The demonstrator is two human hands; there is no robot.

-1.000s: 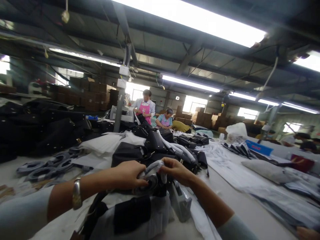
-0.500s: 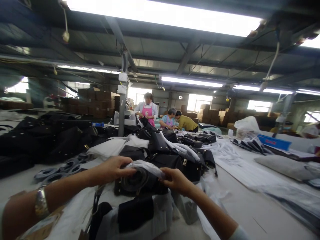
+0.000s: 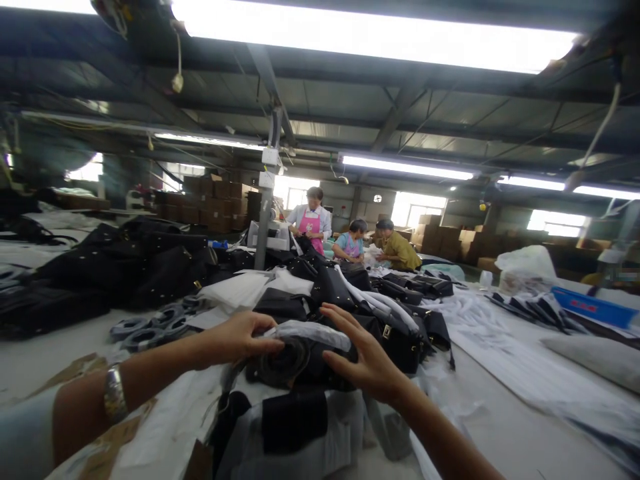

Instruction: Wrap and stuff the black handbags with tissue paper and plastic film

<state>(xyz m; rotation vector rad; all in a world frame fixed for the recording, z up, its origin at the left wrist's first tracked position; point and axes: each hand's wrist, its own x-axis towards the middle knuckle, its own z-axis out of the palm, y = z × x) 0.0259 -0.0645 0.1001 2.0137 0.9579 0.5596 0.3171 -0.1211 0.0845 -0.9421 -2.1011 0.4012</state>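
Observation:
My left hand (image 3: 250, 340) pinches one end of a white-wrapped strip (image 3: 310, 330), which arches over a dark coiled roll (image 3: 284, 363). Whether the strip is a bag handle, I cannot tell. At the strip's other end my right hand (image 3: 360, 353) is open, thumb and fingers spread around that end; contact is unclear. Black bags (image 3: 400, 340) with metal fittings lie just behind my hands. Nearer to me is a black piece (image 3: 295, 421) on whitish, partly see-through wrapping (image 3: 345, 427).
Several grey rings (image 3: 145, 337) lie to the left on the white table (image 3: 500, 420). Farther back are heaped black bags (image 3: 135, 257), white sheets (image 3: 235, 293) and a grey post (image 3: 265, 230). A blue tray (image 3: 593, 307) stands right. Co-workers (image 3: 311, 223) work beyond the heap.
My right hand has let go of the strip's right end and spread its fingers. My left hand keeps its pinch. The view has turned left, shifting the scene rightward.

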